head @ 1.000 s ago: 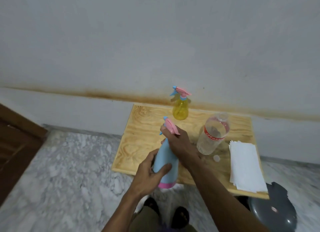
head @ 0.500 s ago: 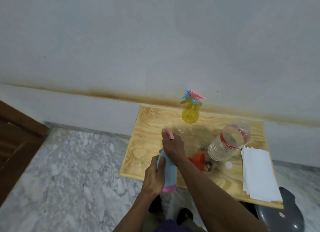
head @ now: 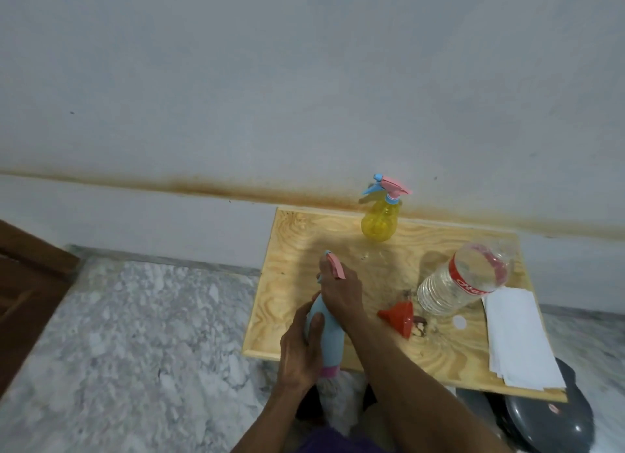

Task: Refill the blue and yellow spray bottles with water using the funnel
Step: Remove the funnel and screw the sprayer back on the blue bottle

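My left hand [head: 299, 352] grips the body of the light blue spray bottle [head: 330, 342], held tilted over the near left edge of the wooden board [head: 291, 249]. My right hand [head: 341, 292] is closed around its neck and pink spray head [head: 336, 266]. The yellow spray bottle [head: 378, 226], with a pink and blue head, stands upright at the back of the board. A red funnel [head: 399, 317] lies on its side to the right of my hands. Behind it a clear water bottle [head: 460, 280] with a red label lies tilted, open, its white cap [head: 459, 322] beside it.
A stack of white paper sheets [head: 517, 337] covers the board's right side. A dark grey round object [head: 548, 418] sits on the floor under the near right corner. Marble floor lies to the left, with a wooden door frame [head: 30, 276] at far left. The wall is close behind.
The camera view has shifted left, so the board sits further right. The blue bottle has tipped further over. The funnel, hidden a second ago, now shows beside my right forearm.
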